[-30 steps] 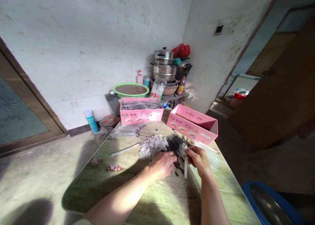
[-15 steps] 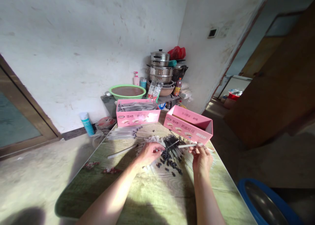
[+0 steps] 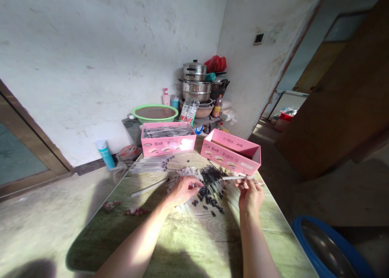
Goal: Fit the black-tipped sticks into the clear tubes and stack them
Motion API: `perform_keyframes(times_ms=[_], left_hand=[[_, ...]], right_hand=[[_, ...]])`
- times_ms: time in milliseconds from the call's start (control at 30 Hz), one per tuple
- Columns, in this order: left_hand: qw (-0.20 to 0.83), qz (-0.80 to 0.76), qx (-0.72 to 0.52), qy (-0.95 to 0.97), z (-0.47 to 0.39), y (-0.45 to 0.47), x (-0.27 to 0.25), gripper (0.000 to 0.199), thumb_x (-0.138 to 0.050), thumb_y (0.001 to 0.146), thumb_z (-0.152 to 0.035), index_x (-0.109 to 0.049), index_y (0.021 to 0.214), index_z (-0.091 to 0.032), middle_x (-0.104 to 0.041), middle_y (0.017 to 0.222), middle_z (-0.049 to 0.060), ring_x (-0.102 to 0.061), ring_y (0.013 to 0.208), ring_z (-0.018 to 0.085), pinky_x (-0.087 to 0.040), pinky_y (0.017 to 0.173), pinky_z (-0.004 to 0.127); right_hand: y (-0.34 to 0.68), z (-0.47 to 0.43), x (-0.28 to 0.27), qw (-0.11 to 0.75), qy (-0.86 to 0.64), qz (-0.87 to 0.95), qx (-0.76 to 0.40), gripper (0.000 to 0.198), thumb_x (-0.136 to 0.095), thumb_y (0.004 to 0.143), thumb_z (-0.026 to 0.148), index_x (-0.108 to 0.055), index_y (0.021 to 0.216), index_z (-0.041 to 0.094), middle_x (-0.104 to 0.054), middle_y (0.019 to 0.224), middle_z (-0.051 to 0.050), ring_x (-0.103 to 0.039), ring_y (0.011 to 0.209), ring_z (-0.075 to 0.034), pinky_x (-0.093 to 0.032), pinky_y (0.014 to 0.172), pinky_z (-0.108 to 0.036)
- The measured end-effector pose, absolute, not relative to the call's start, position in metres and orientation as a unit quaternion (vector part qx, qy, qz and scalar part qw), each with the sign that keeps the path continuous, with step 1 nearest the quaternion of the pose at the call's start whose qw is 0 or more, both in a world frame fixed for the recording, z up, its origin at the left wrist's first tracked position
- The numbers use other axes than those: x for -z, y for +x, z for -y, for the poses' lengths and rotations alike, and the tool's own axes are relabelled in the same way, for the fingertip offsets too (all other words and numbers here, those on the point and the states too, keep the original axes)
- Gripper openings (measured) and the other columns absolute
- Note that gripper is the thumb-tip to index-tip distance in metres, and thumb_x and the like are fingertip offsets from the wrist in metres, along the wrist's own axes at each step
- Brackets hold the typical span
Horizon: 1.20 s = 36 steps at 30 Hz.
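My right hand (image 3: pixel 251 193) pinches a slim white pen barrel (image 3: pixel 232 178), held nearly level above the table with its free end toward the left. My left hand (image 3: pixel 185 189) is closed in a pinch at the edge of the pile; what its fingertips hold, if anything, is too small to make out. Beneath and between the hands lie black pen caps (image 3: pixel 209 199) and a bundle of thin dark pen refills (image 3: pixel 211 174). Short white pieces (image 3: pixel 190 172) are heaped behind my left hand. Pale barrels (image 3: pixel 233 197) lie beside my right wrist.
Two pink boxes stand at the table's far end: the left box (image 3: pixel 168 146) full of pens, the right box (image 3: pixel 232 156) angled. A row of pens (image 3: pixel 152 164) and a single pen (image 3: pixel 148 188) lie left. Behind are a green basin (image 3: pixel 154 120) and stacked pots (image 3: pixel 196 87).
The thin dark refill that stuck out from my left fingertips no longer shows plainly there. My right hand and the barrel have barely shifted. The whole view has moved slightly.
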<state>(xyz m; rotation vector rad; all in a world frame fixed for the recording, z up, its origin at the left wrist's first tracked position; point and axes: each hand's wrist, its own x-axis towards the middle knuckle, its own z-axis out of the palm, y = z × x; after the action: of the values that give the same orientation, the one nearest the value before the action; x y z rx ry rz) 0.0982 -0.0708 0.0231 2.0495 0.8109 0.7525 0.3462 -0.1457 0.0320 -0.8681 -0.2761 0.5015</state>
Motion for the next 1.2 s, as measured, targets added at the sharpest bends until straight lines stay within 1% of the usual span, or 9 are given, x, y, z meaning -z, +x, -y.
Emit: perform_keyframes(times_ms=[200, 400, 500, 600, 700, 800, 900, 1067, 1200], left_hand=[[0.402, -0.316, -0.307, 0.803, 0.072, 0.098, -0.027, 0.027, -0.062, 0.080, -0.012, -0.082, 0.095, -0.021, -0.078, 0.092, 0.003, -0.066, 0.076, 0.017, -0.048, 0.072, 0.026], [0.408, -0.313, -0.310, 0.799, 0.070, 0.099, -0.024, 0.025, -0.063, 0.081, -0.014, -0.082, 0.095, -0.022, -0.078, 0.091, 0.003, -0.064, 0.072, 0.016, -0.047, 0.067, 0.025], [0.420, -0.308, -0.328, 0.788, 0.070, 0.101, -0.021, 0.022, -0.064, 0.082, -0.015, -0.082, 0.092, -0.022, -0.076, 0.087, 0.003, -0.065, 0.071, 0.016, -0.047, 0.064, 0.024], [0.480, -0.295, -0.359, 0.744, 0.072, 0.105, -0.020, 0.022, -0.061, 0.084, -0.016, -0.080, 0.095, -0.020, -0.073, 0.084, 0.004, -0.066, 0.065, 0.015, -0.051, 0.062, 0.024], [0.507, -0.282, -0.393, 0.713, 0.073, 0.108, -0.021, 0.024, -0.058, 0.086, -0.016, -0.078, 0.100, -0.018, -0.071, 0.085, 0.004, -0.069, 0.066, 0.015, -0.056, 0.065, 0.025], [0.482, -0.285, -0.428, 0.709, 0.070, 0.106, -0.021, 0.028, -0.054, 0.087, -0.013, -0.076, 0.104, -0.018, -0.071, 0.093, 0.005, -0.070, 0.070, 0.014, -0.058, 0.069, 0.026], [0.433, -0.315, -0.442, 0.720, 0.067, 0.103, -0.020, 0.032, -0.055, 0.086, -0.010, -0.074, 0.109, -0.019, -0.072, 0.105, 0.006, -0.070, 0.075, 0.014, -0.057, 0.071, 0.025], [0.324, -0.326, -0.336, 0.822, 0.076, 0.104, -0.020, 0.017, -0.065, 0.083, -0.011, -0.077, 0.090, -0.022, -0.073, 0.087, 0.002, -0.068, 0.079, 0.017, -0.053, 0.075, 0.028], [0.271, -0.312, -0.252, 0.875, 0.085, 0.110, -0.019, 0.006, -0.069, 0.085, -0.017, -0.074, 0.085, -0.021, -0.070, 0.085, 0.002, -0.065, 0.078, 0.018, -0.048, 0.073, 0.029]], right_hand=[[0.346, 0.148, -0.034, 0.872, -0.412, 0.124, -0.235, 0.030, -0.087, 0.055, 0.022, -0.065, 0.074, 0.017, -0.067, 0.061, 0.005, -0.066, 0.047, -0.014, -0.053, 0.043, -0.022], [0.344, 0.146, -0.033, 0.859, -0.418, 0.145, -0.256, 0.030, -0.088, 0.056, 0.024, -0.065, 0.074, 0.017, -0.068, 0.061, 0.005, -0.066, 0.046, -0.014, -0.054, 0.043, -0.022], [0.335, 0.145, -0.033, 0.840, -0.424, 0.172, -0.292, 0.028, -0.088, 0.059, 0.025, -0.065, 0.073, 0.017, -0.068, 0.059, 0.003, -0.066, 0.047, -0.014, -0.056, 0.044, -0.022], [0.321, 0.143, -0.030, 0.812, -0.423, 0.209, -0.344, 0.026, -0.088, 0.061, 0.026, -0.065, 0.071, 0.017, -0.070, 0.061, 0.001, -0.068, 0.049, -0.016, -0.059, 0.046, -0.025], [0.308, 0.141, -0.025, 0.773, -0.419, 0.236, -0.414, 0.024, -0.087, 0.062, 0.024, -0.066, 0.071, 0.017, -0.072, 0.063, -0.002, -0.072, 0.052, -0.019, -0.063, 0.050, -0.028], [0.306, 0.139, -0.021, 0.754, -0.406, 0.222, -0.467, 0.020, -0.085, 0.063, 0.020, -0.067, 0.072, 0.018, -0.073, 0.062, -0.001, -0.075, 0.056, -0.021, -0.065, 0.054, -0.029], [0.315, 0.138, -0.020, 0.771, -0.385, 0.164, -0.479, 0.016, -0.081, 0.066, 0.015, -0.067, 0.073, 0.019, -0.073, 0.063, -0.001, -0.076, 0.061, -0.020, -0.065, 0.058, -0.027], [0.326, 0.139, -0.023, 0.783, -0.362, 0.069, -0.501, 0.011, -0.075, 0.072, 0.009, -0.069, 0.074, 0.018, -0.075, 0.065, -0.003, -0.070, 0.051, -0.014, -0.062, 0.051, -0.021], [0.320, 0.140, -0.025, 0.772, -0.358, 0.076, -0.520, 0.011, -0.073, 0.073, 0.008, -0.068, 0.073, 0.018, -0.074, 0.064, -0.002, -0.070, 0.051, -0.015, -0.062, 0.049, -0.022]])
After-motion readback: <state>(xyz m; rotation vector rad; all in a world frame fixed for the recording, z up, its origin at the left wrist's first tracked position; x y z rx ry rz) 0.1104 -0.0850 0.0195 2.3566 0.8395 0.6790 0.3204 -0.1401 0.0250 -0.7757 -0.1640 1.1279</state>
